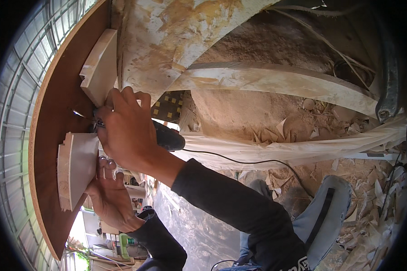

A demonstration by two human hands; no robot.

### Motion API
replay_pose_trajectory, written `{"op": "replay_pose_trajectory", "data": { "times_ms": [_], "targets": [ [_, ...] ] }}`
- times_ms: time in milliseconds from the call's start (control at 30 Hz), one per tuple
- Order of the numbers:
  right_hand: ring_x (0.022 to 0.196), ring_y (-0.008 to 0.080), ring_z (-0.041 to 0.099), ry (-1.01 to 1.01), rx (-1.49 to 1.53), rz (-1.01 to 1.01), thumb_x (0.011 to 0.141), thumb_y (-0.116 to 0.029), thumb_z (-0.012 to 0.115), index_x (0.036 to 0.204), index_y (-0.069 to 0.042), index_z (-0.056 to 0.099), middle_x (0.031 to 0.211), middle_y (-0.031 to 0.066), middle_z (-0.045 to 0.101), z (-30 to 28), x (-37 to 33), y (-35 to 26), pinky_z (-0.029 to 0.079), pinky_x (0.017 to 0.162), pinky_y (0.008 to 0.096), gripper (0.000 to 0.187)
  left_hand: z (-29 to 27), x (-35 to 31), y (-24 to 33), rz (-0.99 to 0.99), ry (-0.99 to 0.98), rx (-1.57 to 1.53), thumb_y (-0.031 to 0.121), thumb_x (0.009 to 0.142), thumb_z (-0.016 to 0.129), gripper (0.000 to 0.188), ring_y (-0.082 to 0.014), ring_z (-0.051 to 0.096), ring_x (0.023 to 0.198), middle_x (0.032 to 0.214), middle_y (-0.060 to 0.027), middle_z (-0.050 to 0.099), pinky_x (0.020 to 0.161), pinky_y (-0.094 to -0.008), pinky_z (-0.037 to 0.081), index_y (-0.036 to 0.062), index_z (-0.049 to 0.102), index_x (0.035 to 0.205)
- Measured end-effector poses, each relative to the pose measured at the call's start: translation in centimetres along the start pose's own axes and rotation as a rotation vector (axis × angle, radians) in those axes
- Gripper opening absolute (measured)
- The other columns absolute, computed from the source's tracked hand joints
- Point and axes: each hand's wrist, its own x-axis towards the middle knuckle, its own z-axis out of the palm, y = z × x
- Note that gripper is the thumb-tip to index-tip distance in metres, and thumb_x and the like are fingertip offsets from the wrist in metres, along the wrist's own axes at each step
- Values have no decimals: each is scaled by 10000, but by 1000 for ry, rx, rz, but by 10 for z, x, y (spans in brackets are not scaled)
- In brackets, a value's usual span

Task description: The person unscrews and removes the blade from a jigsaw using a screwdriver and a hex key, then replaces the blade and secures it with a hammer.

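Observation:
My right hand (133, 128) is wrapped round a black corded power tool (169, 137). Its dark metal front end points at the brown board (49, 135) and lies between two pale wooden blocks; the hand hides most of the tool, so its exact kind does not show. Below it, my left hand (111, 198) grips the edge of the lower pale wooden block (79, 167), fingers curled near its right side. That block and the upper pale wooden block (99, 67) both sit against the brown board's face, with a gap between them.
A power cord (239, 161) runs right from the tool. At upper right stands a large dusty panel (158, 40) with a curved pale rail (276, 81). Wood shavings (375, 198) litter the ground near my leg (325, 212). Corrugated sheeting (13, 113) rises beyond the board.

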Motion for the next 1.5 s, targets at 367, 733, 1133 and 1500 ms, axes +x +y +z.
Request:
{"op": "replay_pose_trajectory", "data": {
  "times_ms": [367, 733, 1133, 1500],
  "targets": [
    [925, 313, 591, 82, -63, -137, 774, -81, 686, 925, 60, 651, 965, 171, 548, 5, 0, 3, 377, 869, 458, 209, -8, 2, 5, -39, -23, 58, 451, 951, 691, 710, -269, 534, 1265, 1434, -163, 513, 919, -363, 477, 61, 437, 1487],
    [847, 328, 600, -8, -297, -122, 718, -84, 712, 870, 32, 612, 905, 183, 565, 2, -6, -11, 440, 711, 456, 216, 20, 1, -3, 57, 57, 56, 485, 963, 665, 750, -279, 531, 1265, 1425, -205, 529, 880, -363, 469, 19, 419, 1496],
    [867, 358, 600, 12, -101, -89, 721, -17, 662, 873, 44, 613, 877, 183, 612, 9, -2, 1, 478, 721, 448, 171, -3, 3, -7, 66, 27, 45, 467, 964, 673, 757, -291, 544, 1241, 1431, -240, 517, 958, -349, 452, -11, 412, 1491],
    [957, 354, 556, -20, -117, -145, 700, 3, 683, 911, 70, 614, 921, 198, 594, 4, -2, 5, 462, 767, 420, 232, -1, 3, -5, 37, 9, 75, 484, 949, 689, 786, -289, 538, 1254, 1420, -228, 522, 978, -378, 448, -16, 413, 1489]
  ]
}}
